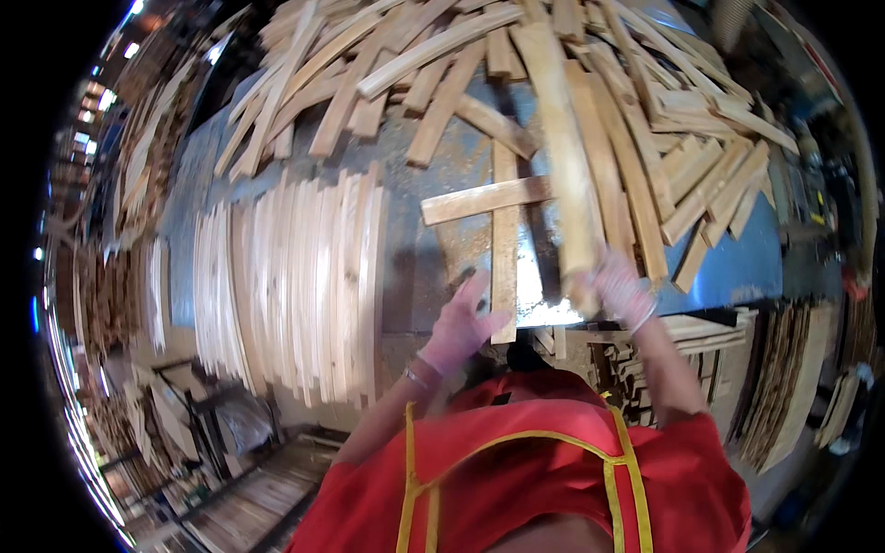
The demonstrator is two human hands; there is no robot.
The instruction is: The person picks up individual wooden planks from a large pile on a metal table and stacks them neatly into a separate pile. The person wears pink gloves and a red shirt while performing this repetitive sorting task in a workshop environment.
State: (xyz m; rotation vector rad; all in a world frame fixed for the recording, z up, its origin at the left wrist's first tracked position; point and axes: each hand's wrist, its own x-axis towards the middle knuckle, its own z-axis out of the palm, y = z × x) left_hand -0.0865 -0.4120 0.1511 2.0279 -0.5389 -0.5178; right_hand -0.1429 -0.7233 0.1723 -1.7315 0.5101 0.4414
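My right hand, in a pale glove, grips the near end of a long, light wooden board. The board runs away from me into the pile, and its near end is smeared by motion. My left hand, gloved too, has its thumb and fingers apart and holds nothing. Close beside its fingertips lies a narrow wooden slat, pointing toward me and jutting past the table's near edge. A shorter wood strip lies crosswise over that slat.
A blue-grey metal table carries a loose heap of wooden strips at the far side. Pale slats lie side by side in a row at the left. Stacked boards stand low at the right, and a dark metal frame at the lower left.
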